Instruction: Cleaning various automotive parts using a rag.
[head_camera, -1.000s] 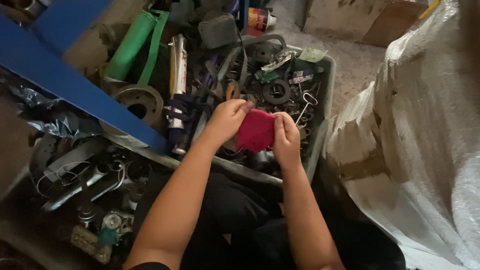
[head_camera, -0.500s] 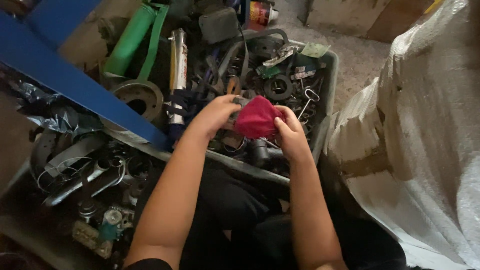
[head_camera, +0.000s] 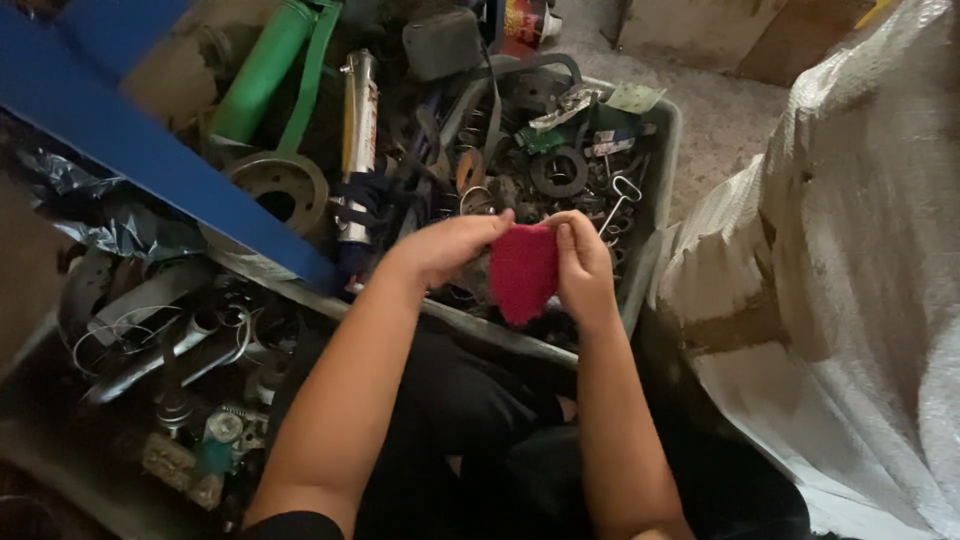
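My left hand (head_camera: 450, 248) and right hand (head_camera: 582, 265) both pinching red cloth (head_camera: 523, 270), fingers closed on its upper edge, cloth hanging over near edge of grey bin (head_camera: 655, 215). Cloth looks soft, light, limp, not fragile; I judge top corners best hold. Beyond: chrome cylinder (head_camera: 356, 130), black ring (head_camera: 558, 170) inside bin. Far left corner: green tube (head_camera: 262, 70).

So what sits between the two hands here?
In the head view, a red cloth spans the gap: the left hand and right hand each pinch an upper edge, above the grey crate.
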